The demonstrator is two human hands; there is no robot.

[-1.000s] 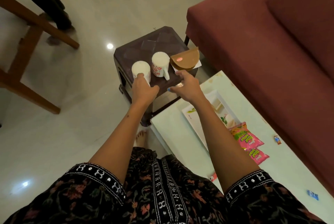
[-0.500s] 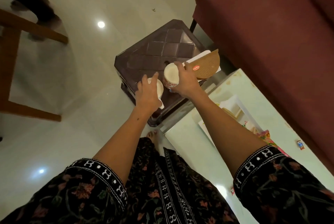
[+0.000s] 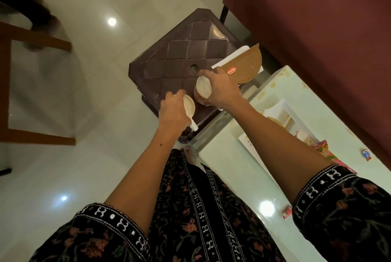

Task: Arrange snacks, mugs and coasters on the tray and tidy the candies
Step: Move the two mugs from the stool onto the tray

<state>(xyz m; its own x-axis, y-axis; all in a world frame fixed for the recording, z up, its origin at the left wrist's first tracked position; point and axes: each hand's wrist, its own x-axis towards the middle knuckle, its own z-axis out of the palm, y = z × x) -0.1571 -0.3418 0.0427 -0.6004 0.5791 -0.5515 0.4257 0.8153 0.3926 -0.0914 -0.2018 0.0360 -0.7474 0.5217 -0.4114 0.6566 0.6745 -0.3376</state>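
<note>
Mug-fetching step here; the left hand (image 3: pixel 172 113) is wrapped round a plain white mug (image 3: pixel 189 107), the right hand (image 3: pixel 222 90) grips a patterned mug (image 3: pixel 202 90) just beside it, both over the brown stool (image 3: pixel 182 54); probably lifted already, hard to tell; next they swing right to the tray (image 3: pixel 249 145).

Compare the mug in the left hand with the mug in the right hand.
The left hand's mug shows plain white, handle pointing toward the person; the right hand's mug shows a reddish print, handle hidden. The left hand grips from the side, the right hand wraps around. Both are white inside, over the brown stool.
</note>
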